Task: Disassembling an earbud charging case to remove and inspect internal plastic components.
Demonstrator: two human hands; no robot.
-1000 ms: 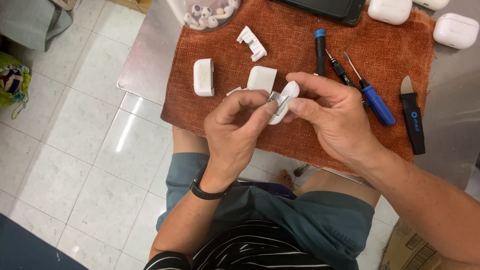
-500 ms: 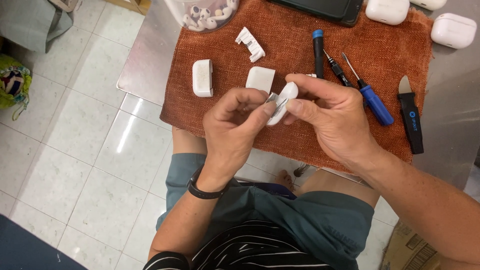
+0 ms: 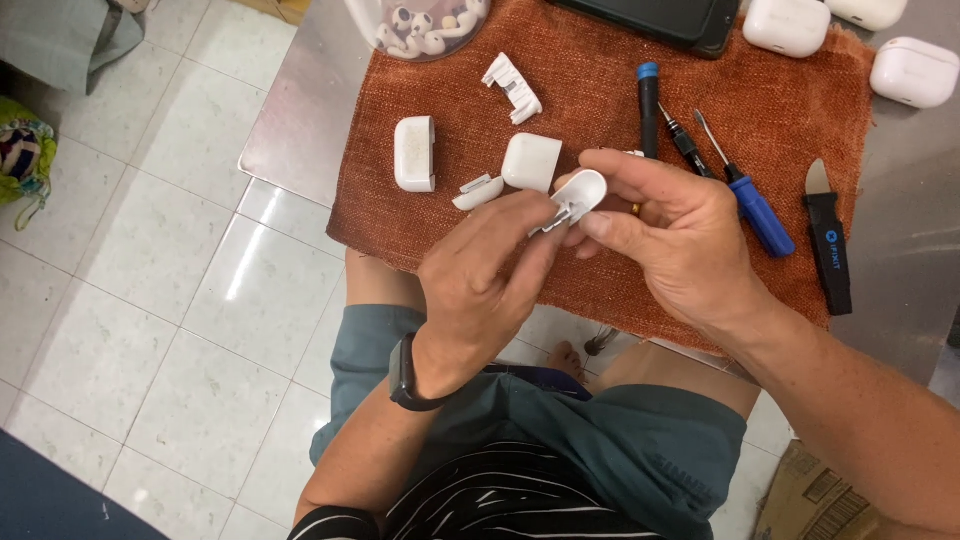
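Note:
My right hand (image 3: 675,240) grips a small white earbud-case lid (image 3: 583,190) over the near edge of an orange-brown cloth (image 3: 600,70). My left hand (image 3: 480,280) pinches a small metal hinge piece (image 3: 555,218) at the lid's lower end. On the cloth just beyond my hands lie a white case shell (image 3: 414,153), a second white case part (image 3: 531,161), a thin white curved piece (image 3: 476,192) and a white ribbed plastic insert (image 3: 513,86).
Right of my hands lie a black driver with a blue cap (image 3: 649,105), a small black screwdriver (image 3: 687,143), a blue-handled screwdriver (image 3: 748,197) and a black prying tool (image 3: 828,240). A clear tub of earbuds (image 3: 420,25), a dark tablet (image 3: 670,20) and white cases (image 3: 912,72) sit at the back.
Both hands have kept the lid and hinge piece between them with only slight finger shifts. The parts on the cloth have not moved.

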